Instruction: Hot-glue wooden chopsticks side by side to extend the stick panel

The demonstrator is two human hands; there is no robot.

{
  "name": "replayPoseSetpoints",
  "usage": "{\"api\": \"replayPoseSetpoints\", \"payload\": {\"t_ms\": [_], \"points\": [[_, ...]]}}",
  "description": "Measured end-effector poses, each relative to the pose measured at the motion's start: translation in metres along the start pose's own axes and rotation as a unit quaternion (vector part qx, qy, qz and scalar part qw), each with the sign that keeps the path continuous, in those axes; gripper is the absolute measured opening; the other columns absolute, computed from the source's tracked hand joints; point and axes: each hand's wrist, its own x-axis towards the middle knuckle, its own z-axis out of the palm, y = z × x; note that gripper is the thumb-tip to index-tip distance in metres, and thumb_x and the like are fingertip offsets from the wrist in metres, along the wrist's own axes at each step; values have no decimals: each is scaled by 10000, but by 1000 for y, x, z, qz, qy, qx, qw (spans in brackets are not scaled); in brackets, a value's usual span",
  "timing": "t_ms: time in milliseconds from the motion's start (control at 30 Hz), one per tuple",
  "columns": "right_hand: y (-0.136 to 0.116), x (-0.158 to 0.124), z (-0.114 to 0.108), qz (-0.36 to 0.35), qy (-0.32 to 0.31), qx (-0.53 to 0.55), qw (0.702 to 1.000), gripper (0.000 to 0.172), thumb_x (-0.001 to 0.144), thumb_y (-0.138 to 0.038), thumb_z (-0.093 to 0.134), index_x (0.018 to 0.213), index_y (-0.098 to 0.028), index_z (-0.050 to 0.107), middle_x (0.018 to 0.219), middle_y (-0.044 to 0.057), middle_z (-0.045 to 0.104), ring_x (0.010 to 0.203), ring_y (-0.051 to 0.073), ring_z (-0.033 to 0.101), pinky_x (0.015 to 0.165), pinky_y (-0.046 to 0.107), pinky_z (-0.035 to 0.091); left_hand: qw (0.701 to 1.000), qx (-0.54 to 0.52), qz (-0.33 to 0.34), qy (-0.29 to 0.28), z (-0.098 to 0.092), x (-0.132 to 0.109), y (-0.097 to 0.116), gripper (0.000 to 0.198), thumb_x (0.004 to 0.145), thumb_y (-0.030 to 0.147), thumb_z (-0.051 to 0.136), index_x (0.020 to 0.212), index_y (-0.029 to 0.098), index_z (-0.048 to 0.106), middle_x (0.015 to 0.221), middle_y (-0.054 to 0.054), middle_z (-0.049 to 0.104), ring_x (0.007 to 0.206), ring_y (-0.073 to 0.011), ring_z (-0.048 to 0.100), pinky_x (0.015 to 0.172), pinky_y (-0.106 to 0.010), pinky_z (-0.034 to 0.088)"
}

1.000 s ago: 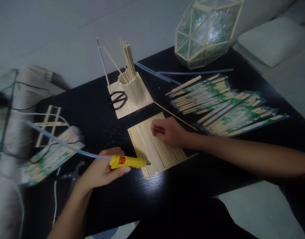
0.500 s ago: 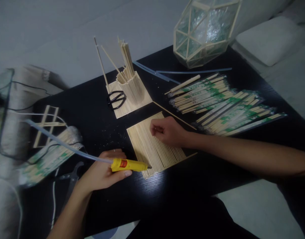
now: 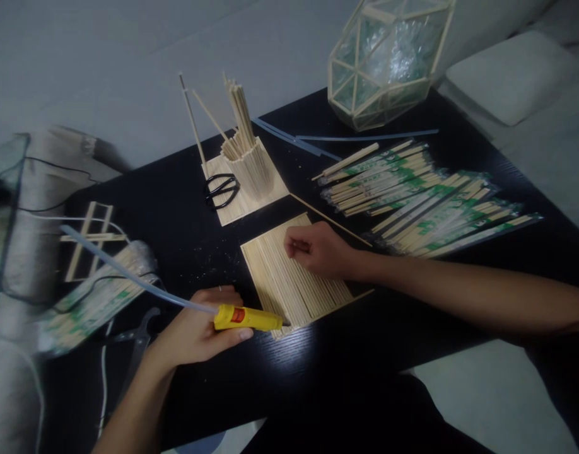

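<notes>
My left hand is closed round a yellow glue gun with a clear glue stick trailing up to the left. Its nozzle touches the near left corner of a flat mat of bamboo sticks on the black table. My right hand rests on the mat's far part with its fingers curled and pressed onto the sticks; I cannot make out anything held in them.
Behind the mat stand a stick-built cup full of sticks on a stick base and black scissors. Wrapped chopsticks lie at right, a faceted stick-and-film lantern at the back, more packets and a stick frame at left.
The glue gun's nozzle has slid down the mat's left edge toward its near corner, my left hand moving with it. My right hand has stayed in place.
</notes>
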Motion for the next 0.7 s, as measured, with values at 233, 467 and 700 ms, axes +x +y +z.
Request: {"api": "replayPoseSetpoints", "payload": {"t_ms": [233, 467, 700], "points": [[-2, 0, -1, 16, -6, -3, 1000, 197, 772, -6, 547, 726, -193, 587, 580, -95, 471, 552, 79, 421, 605, 237, 305, 1000, 3, 0, -5, 0, 1, 2, 323, 1022, 307, 689, 788, 213, 487, 727, 27, 538, 667, -144, 508, 634, -298, 343], [0, 0, -1, -3, -2, 4, 1000, 192, 775, -9, 543, 727, -190, 586, 582, -94, 470, 549, 75, 419, 597, 238, 296, 1000, 3, -5, -2, 1, 0, 2, 325, 1019, 324, 698, 793, 211, 494, 728, 29, 544, 666, -140, 518, 630, -292, 352], [1, -1, 0, 4, -3, 1, 1000, 189, 779, -17, 536, 734, -194, 583, 593, -89, 486, 556, 79, 411, 605, 241, 303, 1000, 7, -19, 11, -2, -3, 3, 276, 1019, 298, 692, 800, 202, 554, 727, 27, 576, 604, -119, 555, 553, -251, 388]]}}
